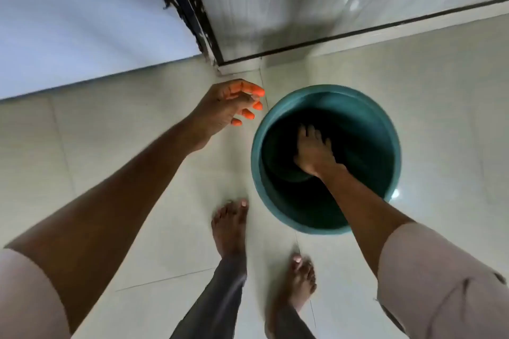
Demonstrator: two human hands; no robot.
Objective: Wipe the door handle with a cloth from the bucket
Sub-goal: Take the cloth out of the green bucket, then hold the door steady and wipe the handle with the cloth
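Sleeved right hand [314,154] is spread inside the bucket [391,129], centre-right; cloth unseen, likely limp, sodden; left hand [225,104] loosely open.

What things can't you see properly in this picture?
- Cloth: the inside of the round green plastic bucket is too dark in the head view to show one.
- Right hand: reaching inside the bucket, fingers down in shadow; a grip cannot be told.
- Door handle: out of view, beyond the top edge.
- Left hand: blurred, fingers spread, empty.
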